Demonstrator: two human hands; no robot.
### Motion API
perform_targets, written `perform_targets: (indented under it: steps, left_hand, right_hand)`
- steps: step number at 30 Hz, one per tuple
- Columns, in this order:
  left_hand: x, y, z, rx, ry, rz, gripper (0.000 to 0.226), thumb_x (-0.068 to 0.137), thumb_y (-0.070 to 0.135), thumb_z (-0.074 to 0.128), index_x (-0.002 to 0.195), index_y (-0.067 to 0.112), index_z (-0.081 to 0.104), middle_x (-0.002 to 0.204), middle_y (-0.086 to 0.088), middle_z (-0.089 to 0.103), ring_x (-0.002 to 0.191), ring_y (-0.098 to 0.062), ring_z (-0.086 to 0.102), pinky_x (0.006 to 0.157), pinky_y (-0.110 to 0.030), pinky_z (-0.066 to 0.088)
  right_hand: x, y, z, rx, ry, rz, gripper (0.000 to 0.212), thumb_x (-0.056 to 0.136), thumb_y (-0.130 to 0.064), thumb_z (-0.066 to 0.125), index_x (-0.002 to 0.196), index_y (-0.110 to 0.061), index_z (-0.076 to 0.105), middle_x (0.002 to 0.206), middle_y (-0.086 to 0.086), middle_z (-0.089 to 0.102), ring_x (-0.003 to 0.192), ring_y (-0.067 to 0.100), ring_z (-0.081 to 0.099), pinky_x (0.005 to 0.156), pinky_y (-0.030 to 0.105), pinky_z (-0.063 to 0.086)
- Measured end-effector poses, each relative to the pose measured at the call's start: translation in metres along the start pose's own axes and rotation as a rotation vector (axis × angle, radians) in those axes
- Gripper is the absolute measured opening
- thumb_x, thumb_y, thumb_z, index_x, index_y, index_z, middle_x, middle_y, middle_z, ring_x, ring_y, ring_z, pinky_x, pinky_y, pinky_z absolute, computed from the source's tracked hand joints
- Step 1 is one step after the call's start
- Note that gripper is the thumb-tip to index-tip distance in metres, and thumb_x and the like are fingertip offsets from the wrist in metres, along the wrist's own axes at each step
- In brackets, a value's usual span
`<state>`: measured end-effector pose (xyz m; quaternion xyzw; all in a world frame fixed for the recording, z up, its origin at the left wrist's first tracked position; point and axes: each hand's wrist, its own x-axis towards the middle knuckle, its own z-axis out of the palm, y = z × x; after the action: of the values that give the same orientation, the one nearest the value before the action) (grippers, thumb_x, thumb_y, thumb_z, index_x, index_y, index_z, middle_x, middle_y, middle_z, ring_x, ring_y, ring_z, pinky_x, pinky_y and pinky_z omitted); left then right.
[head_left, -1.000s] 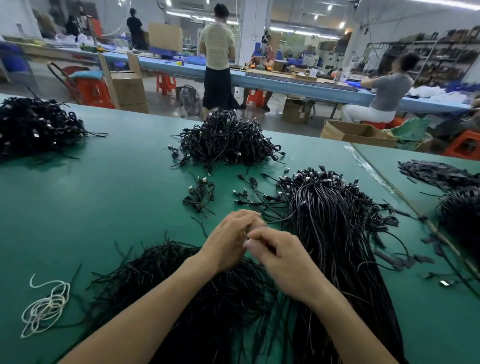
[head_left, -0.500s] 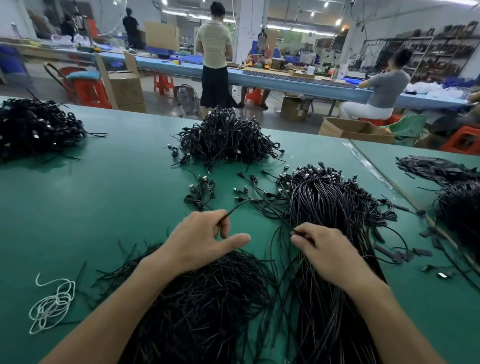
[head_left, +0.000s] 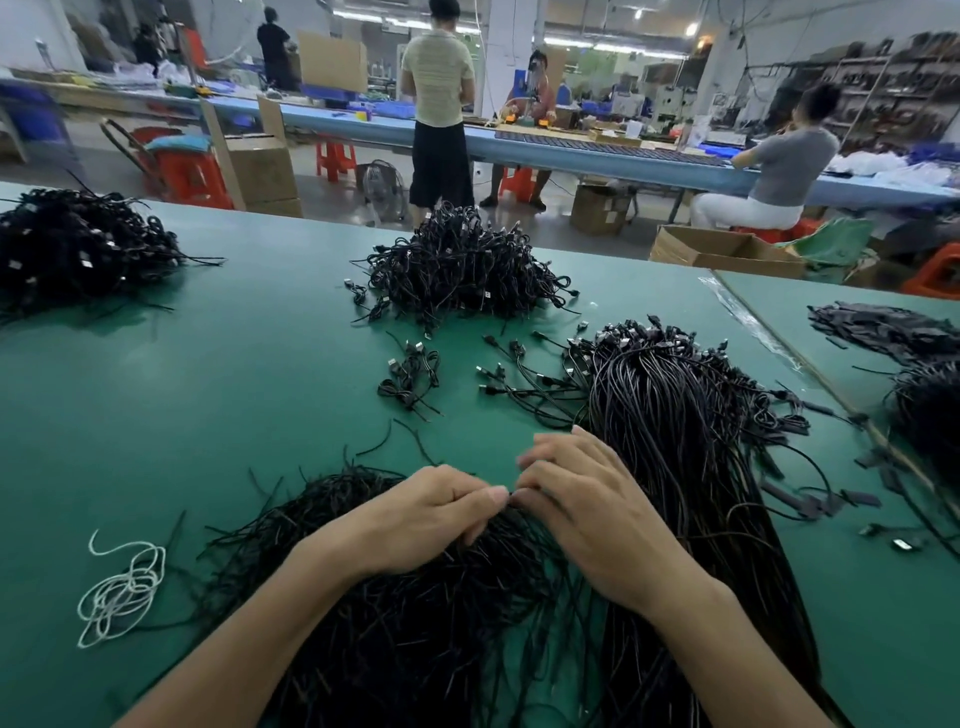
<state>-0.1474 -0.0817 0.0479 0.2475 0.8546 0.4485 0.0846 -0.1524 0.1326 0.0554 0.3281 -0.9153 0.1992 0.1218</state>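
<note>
My left hand (head_left: 431, 519) and right hand (head_left: 592, 514) are bunched fingertip to fingertip over the heap of thin black tie strands (head_left: 374, 613) nearest me. Fingers are curled, but I can't tell if anything's pinched. The long bundle of black cables (head_left: 675, 457) crowds my right side and the tangled white string (head_left: 122, 592) sits on my left. The small coiled black cable (head_left: 410, 374) lies ahead, and the big pile of wound black cables (head_left: 462, 265) is further back on the green table (head_left: 208, 389).

Far past the fingers (head_left: 571, 448), a long blue table (head_left: 623, 161) is set on a grey floor (head_left: 337, 214) — red stools (head_left: 336, 158) are placed beside it, under bright lights (head_left: 571, 44).
</note>
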Motion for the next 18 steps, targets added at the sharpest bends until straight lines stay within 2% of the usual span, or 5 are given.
perform_targets:
  steps: [2, 4, 9, 15, 18]
  left_hand:
    - [0.001, -0.002, -0.001, -0.034, 0.138, -0.004, 0.051, 0.102, 0.048, 0.045, 0.061, 0.019, 0.052, 0.050, 0.011, 0.034, 0.047, -0.008, 0.031, 0.050, -0.027, 0.029]
    - [0.002, -0.003, -0.001, -0.058, 0.160, -0.043, 0.053, 0.101, 0.052, 0.044, 0.060, 0.019, 0.053, 0.050, 0.007, 0.031, 0.047, -0.014, 0.028, 0.050, -0.030, 0.027]
    - [-0.002, 0.014, 0.012, -0.496, -0.156, -0.064, 0.053, 0.101, 0.055, 0.039, 0.063, 0.019, 0.051, 0.052, 0.003, 0.029, 0.044, -0.014, 0.022, 0.042, -0.024, 0.022]
    - [0.008, 0.018, 0.008, -1.380, 0.336, -0.063, 0.050, 0.101, 0.040, 0.040, 0.076, 0.012, 0.074, 0.057, 0.003, 0.043, 0.047, -0.008, 0.041, 0.041, -0.019, 0.040]
    - [0.013, 0.004, 0.008, -1.250, 0.532, -0.038, 0.049, 0.107, 0.032, 0.030, 0.106, 0.008, 0.073, 0.086, -0.006, 0.072, 0.083, -0.016, 0.070, 0.074, -0.024, 0.059]
  right_hand:
    - [-0.004, 0.003, 0.001, 0.128, 0.008, 0.064, 0.031, 0.099, -0.050, 0.039, 0.092, -0.030, 0.062, 0.087, -0.022, 0.059, 0.091, -0.003, 0.054, 0.103, 0.030, 0.039]
    - [-0.007, 0.007, 0.004, 0.251, 0.051, 0.158, 0.022, 0.097, -0.048, 0.050, 0.088, -0.033, 0.064, 0.081, -0.021, 0.059, 0.084, 0.000, 0.056, 0.081, 0.024, 0.045]
    - [0.004, -0.006, 0.012, 0.632, 0.153, 0.311, 0.025, 0.092, -0.049, 0.057, 0.072, -0.037, 0.065, 0.061, -0.010, 0.056, 0.054, 0.004, 0.044, 0.052, 0.025, 0.037]
    - [-0.001, -0.026, 0.025, 0.450, -0.222, 0.255, 0.031, 0.103, -0.044, 0.043, 0.075, -0.043, 0.055, 0.059, -0.008, 0.052, 0.051, 0.009, 0.042, 0.052, 0.035, 0.038]
    - [-0.005, -0.032, 0.023, 0.291, -0.347, 0.229, 0.021, 0.103, -0.046, 0.039, 0.097, -0.032, 0.053, 0.071, -0.008, 0.058, 0.060, 0.010, 0.052, 0.059, 0.035, 0.045]
